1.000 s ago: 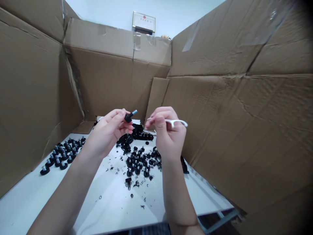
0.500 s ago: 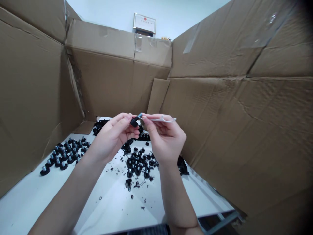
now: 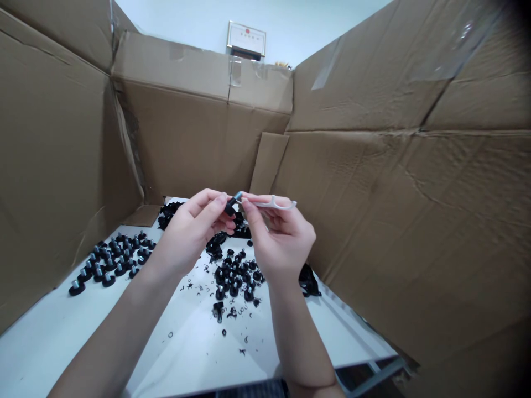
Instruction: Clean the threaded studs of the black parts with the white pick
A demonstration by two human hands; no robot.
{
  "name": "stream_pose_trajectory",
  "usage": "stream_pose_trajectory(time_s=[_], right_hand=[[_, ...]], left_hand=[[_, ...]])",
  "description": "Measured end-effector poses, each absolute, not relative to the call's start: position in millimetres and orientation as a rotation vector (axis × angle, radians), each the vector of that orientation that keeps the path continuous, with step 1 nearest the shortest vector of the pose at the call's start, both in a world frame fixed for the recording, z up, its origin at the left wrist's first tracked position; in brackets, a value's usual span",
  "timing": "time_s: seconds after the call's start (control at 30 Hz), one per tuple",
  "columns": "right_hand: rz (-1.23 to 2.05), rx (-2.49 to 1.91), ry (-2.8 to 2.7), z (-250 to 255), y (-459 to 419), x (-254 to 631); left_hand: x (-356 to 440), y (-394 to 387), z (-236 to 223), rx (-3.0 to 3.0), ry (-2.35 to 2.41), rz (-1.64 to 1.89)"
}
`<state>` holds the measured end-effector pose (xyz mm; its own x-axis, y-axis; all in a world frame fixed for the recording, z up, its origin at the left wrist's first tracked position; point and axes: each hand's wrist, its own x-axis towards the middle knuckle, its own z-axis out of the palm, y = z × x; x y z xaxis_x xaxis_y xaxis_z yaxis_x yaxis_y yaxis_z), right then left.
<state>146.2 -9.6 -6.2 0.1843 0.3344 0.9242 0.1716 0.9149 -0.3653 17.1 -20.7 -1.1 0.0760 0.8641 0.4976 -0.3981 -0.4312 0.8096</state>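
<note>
My left hand (image 3: 188, 229) is closed, thumb and fingers pinching a black-headed screw (image 3: 230, 207) with its metal shank pointing up and right. My right hand (image 3: 282, 232) grips a slim white tool (image 3: 274, 203) with a curved, forked rear end. The tool's front end meets the screw near the base of the shank; its exact tip is too small to make out. Both hands are raised above the white table (image 3: 186, 342), close together. Below them lies a pile of similar black-headed screws (image 3: 234, 276).
More black-headed screws (image 3: 110, 260) stand in rows at the left, shanks up. Thin black rings and shavings (image 3: 232, 312) are scattered around the middle pile. Black plastic bags (image 3: 309, 281) lie at the right and back. Tall cardboard walls (image 3: 199, 143) enclose the table on three sides.
My hands have come together: the white tool has moved left and turned, onto the screw. The screw has shifted slightly right. During the last half second little has moved.
</note>
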Motion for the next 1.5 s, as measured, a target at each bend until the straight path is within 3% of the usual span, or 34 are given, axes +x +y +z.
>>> stream_pose_trajectory(time_s=[0.5, 0.73, 1.03, 1.37, 1.5], right_hand=[[0.162, -0.438, -1.343, -6.5, -8.1, 139.9], [0.004, -0.405, -1.357, 1.6, -10.1, 158.4], [-0.166, -0.401, -1.868, 5.8, -3.1, 166.8], [0.044, -0.604, -1.900, 11.5, 2.4, 173.1], [0.269, -0.691, -1.794, 9.6, 12.3, 172.2]], left_hand=[[15.8, -22.1, -3.8, 1.504, 0.716, 1.680], [3.2, -23.2, 1.3, 1.466, 0.801, 1.613], [-1.0, -29.1, 5.5, 1.671, 1.006, 1.611], [-6.6, -21.6, 0.1, 2.127, 0.852, 1.550], [-14.4, -15.7, -0.9, 2.293, 0.828, 1.785]])
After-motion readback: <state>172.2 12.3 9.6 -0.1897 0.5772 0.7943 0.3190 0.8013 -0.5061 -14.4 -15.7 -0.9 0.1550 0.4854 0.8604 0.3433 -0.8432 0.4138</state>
